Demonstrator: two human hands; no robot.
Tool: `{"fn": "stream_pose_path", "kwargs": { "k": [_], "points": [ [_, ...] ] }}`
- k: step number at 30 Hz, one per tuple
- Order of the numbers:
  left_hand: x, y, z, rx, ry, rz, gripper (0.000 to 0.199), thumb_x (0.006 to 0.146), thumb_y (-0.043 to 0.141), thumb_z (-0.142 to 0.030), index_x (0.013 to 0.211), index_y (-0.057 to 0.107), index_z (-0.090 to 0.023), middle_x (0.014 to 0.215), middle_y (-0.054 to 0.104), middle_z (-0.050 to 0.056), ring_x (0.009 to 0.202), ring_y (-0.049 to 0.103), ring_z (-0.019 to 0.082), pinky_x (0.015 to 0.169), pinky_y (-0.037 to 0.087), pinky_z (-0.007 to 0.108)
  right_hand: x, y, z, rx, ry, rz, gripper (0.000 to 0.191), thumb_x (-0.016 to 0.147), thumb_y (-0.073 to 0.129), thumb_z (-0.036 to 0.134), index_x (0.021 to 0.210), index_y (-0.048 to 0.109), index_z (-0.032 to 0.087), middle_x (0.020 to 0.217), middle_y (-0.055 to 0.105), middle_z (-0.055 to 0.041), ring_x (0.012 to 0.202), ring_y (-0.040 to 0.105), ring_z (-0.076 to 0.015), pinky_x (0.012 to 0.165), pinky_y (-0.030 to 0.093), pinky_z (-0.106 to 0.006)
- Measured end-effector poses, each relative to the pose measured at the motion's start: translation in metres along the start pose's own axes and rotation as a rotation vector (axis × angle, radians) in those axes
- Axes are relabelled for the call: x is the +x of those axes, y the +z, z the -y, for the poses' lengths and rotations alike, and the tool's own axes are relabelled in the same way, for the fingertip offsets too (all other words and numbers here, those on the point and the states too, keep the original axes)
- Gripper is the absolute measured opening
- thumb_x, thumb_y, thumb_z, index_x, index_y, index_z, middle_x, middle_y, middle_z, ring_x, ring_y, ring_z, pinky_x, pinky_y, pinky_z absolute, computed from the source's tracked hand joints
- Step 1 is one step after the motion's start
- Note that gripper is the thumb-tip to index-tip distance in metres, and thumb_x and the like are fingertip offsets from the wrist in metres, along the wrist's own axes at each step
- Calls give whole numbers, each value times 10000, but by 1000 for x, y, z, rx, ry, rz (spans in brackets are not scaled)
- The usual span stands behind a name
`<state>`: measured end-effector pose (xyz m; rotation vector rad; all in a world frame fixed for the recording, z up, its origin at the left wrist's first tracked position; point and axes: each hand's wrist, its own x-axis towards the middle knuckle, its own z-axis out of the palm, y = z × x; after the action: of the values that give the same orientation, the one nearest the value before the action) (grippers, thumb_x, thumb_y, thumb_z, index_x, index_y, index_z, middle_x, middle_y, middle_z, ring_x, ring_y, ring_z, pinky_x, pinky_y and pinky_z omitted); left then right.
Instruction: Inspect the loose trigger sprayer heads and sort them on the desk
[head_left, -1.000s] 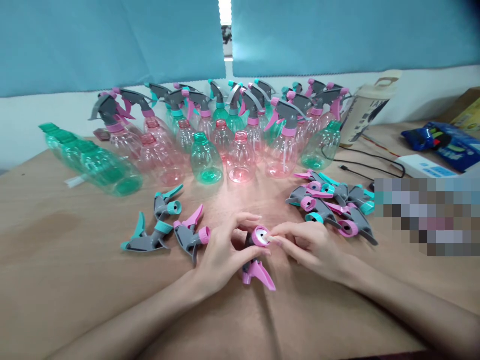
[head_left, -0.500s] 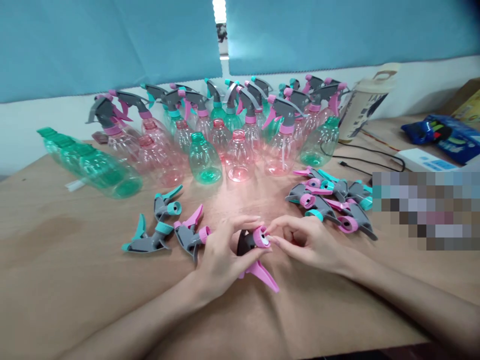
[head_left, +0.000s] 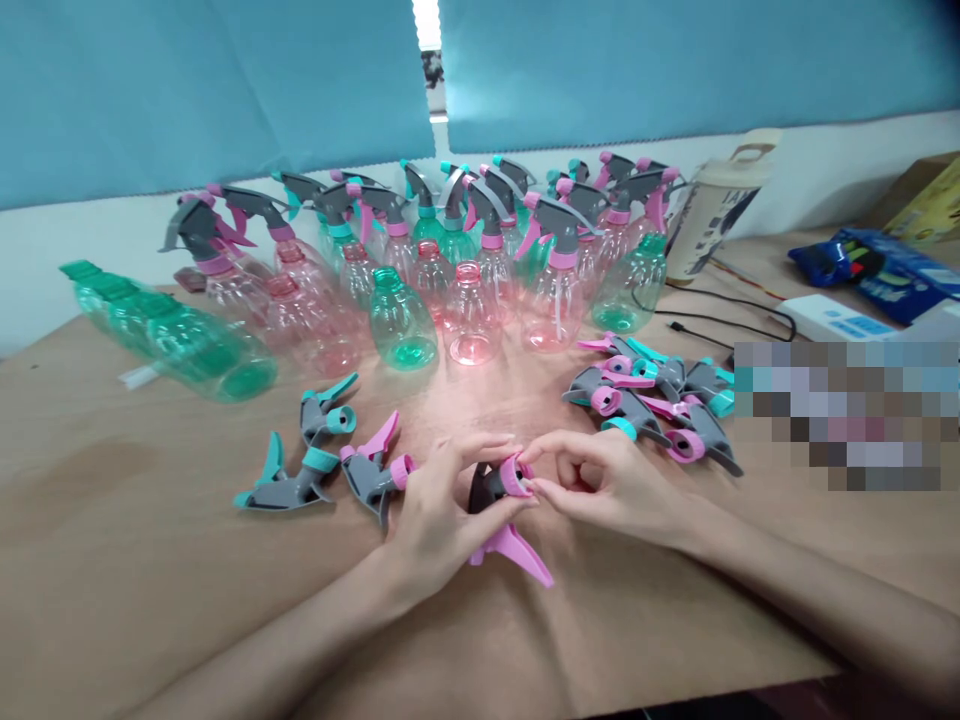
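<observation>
My left hand [head_left: 442, 505] is wrapped round a grey and pink trigger spray head [head_left: 514, 548], its pink lever pointing down towards me. The open end of its pink collar faces right. My right hand [head_left: 607, 480] has its thumb and forefinger closed at the collar's rim; whether a small part is also between the fingertips is hidden. Left of my left hand lie a pink-collared spray head [head_left: 369, 478] and two teal-collared ones, the nearer a teal and grey spray head [head_left: 289, 485]. Beyond my right hand is a pile of spray heads [head_left: 652, 395] in pink and teal.
Behind my hands stand several uncapped bottles, among them a green bottle [head_left: 405, 325] and a pink bottle [head_left: 472, 320]. Capped spray bottles [head_left: 559, 300] crowd behind. Green bottles [head_left: 202, 350] line the left. A tumbler [head_left: 712, 215], black cable [head_left: 742, 315] and blue packet [head_left: 892, 270] are right.
The right thumb and forefinger have shifted from in front of the collar's opening onto its rim. The white disc seen inside the collar is now mostly hidden. The view has swung slightly.
</observation>
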<state>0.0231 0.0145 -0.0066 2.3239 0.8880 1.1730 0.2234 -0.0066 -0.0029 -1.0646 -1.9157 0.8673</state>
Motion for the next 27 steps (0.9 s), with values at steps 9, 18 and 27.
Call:
{"fn": "stream_pose_path", "kwargs": {
  "k": [9,18,27],
  "points": [
    [2,-1,-2,-31,-12,41,404,720,748,-191,1072,553,-226,994,677,22,878,675,173,822,521,285,0,2,1,-24,-22,-18,130,817,598,194,930,646,154,509,433,81,435,386,-50,419,279,-174],
    [-1,2,4,-98,-50,113,419,753,726,-219,1127,536,-231,1060,668,51,962,665,211,881,516,343,1,-19,3,-342,-88,106,178,847,596,268,999,676,220,531,509,66,467,431,-61,477,299,-186],
    [1,5,3,-196,-113,186,450,728,745,-174,1122,540,-249,1051,670,10,950,665,180,853,527,284,4,-22,4,-318,-89,166,134,862,594,278,926,695,217,725,684,13,628,588,-97,578,381,-204]
  ]
}}
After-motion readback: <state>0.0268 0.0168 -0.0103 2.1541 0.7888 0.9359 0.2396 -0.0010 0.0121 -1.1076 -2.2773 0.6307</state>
